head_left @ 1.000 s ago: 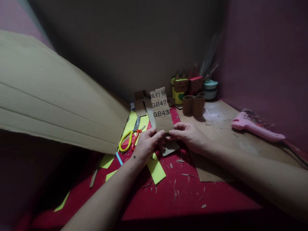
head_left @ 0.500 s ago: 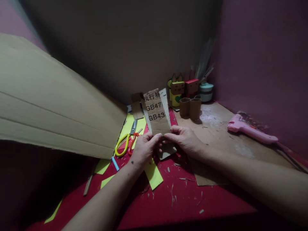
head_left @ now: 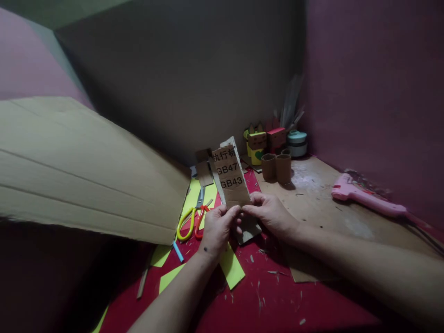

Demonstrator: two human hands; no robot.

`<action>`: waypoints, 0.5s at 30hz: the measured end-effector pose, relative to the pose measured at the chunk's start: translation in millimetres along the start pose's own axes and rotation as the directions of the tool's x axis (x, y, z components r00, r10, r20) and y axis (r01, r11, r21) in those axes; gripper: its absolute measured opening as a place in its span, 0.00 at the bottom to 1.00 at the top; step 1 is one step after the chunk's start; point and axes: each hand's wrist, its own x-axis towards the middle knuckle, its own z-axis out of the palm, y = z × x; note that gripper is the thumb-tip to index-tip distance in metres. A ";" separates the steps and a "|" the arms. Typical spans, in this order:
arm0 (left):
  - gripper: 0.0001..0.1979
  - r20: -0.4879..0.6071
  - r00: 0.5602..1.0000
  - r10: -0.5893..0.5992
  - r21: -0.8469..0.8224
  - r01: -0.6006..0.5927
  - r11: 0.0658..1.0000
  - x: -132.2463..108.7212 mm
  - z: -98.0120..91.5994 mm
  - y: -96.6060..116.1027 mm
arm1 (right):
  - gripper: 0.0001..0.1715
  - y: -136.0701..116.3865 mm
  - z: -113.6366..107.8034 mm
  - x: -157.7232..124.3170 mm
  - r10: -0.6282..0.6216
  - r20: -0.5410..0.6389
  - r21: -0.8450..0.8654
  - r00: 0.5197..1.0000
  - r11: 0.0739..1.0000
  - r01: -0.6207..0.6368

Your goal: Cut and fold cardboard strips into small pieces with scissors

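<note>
Both my hands pinch the lower edge of a printed cardboard strip (head_left: 230,175) marked "GB47" and "GB43", held upright over the red mat (head_left: 263,300). My left hand (head_left: 218,227) grips its lower left corner with thumb on top. My right hand (head_left: 270,213) grips the lower right corner. A second pale strip peeks out behind the printed one. Under my hands lie a small cardboard scrap (head_left: 249,231) and a yellow paper strip (head_left: 231,268).
A big corrugated cardboard sheet (head_left: 83,171) slants in from the left. Yellow and red scissors (head_left: 191,217) lie beside it. Two brown tubes (head_left: 276,167), small box figures (head_left: 265,138) and a teal jar (head_left: 297,142) stand at the back. A pink glue gun (head_left: 366,196) lies right.
The view tilted slightly, so everything sits lower in frame. The strip stays pinched in both hands; the pale strip behind it shifted to show less at the right.
</note>
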 end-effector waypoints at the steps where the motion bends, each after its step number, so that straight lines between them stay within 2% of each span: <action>1: 0.13 -0.008 1.000 -0.003 -0.006 0.003 1.000 0.5 0.0 -0.4 | 0.13 0.3 0.5 0.4 0.011 0.003 0.025 1.000 1.000 -0.011; 8: 0.14 -0.041 0.999 -0.003 -0.050 0.001 0.999 4.5 2.0 -2.7 | 0.18 7.1 -0.4 10.8 0.101 -0.013 0.196 0.995 0.976 -0.096; 15: 0.14 -0.080 0.996 0.047 -0.046 -0.051 0.998 3.9 4.5 -0.7 | 0.18 5.9 -1.4 15.3 0.107 0.011 0.259 0.994 0.960 -0.106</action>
